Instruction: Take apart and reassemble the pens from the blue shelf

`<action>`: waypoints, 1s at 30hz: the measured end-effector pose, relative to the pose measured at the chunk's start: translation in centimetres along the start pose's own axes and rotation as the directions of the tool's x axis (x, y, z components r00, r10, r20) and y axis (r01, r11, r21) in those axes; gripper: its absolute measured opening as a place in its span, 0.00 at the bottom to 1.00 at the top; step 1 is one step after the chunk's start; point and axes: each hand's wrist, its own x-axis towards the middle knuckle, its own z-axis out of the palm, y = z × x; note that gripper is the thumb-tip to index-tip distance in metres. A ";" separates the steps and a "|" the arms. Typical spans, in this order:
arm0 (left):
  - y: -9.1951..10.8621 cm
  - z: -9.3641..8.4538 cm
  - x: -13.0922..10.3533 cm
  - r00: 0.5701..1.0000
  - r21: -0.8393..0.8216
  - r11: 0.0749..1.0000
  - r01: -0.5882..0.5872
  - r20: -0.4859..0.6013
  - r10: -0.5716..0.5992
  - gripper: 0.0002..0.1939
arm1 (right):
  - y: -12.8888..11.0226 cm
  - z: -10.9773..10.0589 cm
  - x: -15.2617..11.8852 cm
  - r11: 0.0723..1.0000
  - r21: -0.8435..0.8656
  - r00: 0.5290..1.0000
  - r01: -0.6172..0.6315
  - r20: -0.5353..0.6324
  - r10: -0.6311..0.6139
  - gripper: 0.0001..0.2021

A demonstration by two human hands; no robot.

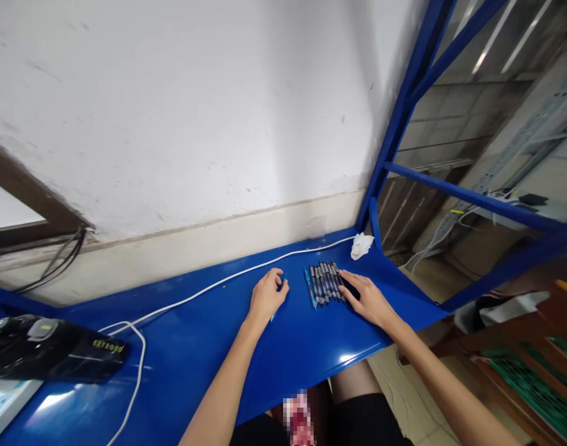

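Note:
My left hand (267,296) is closed, thumb against the fingers, around a thin light-blue pen (272,318) whose ends show above and below the grip. To the right of it, several pens with dark bodies (324,284) lie side by side in a neat row on the blue table (195,353). A light-blue pen (310,290) forms the row's left end. At the opposite end, my right hand (367,298) rests with thumb and fingers apart, fingertips touching the outermost pen. Nothing appears gripped in it.
A white cable (237,274) runs along the table's back near the wall. Crumpled tissue (361,245) sits at the back right corner by the blue frame (390,142). On the left, a black bottle (74,350) lies on its side beside a white power strip (9,402).

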 end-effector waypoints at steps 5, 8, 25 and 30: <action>-1.4 0.7 0.3 0.996 -0.242 0.969 0.041 -0.072 -0.060 0.12 | 0.1 0.1 0.1 0.999 -0.019 0.999 0.034 0.033 -0.034 0.27; -2.0 0.5 0.3 0.986 -0.363 0.928 0.085 -0.100 -0.130 0.18 | 0.0 0.2 0.2 0.998 -0.023 0.997 0.058 0.050 -0.057 0.26; -2.1 -1.8 1.3 0.951 -0.970 0.242 -0.034 -0.106 -0.291 0.08 | -12.9 4.4 13.2 0.931 0.322 0.952 0.172 0.189 -0.241 0.16; -3.2 -2.1 1.9 0.888 -0.991 0.123 -0.061 -0.110 -0.446 0.10 | -14.4 8.7 16.8 0.953 0.168 0.943 0.253 0.176 -0.281 0.14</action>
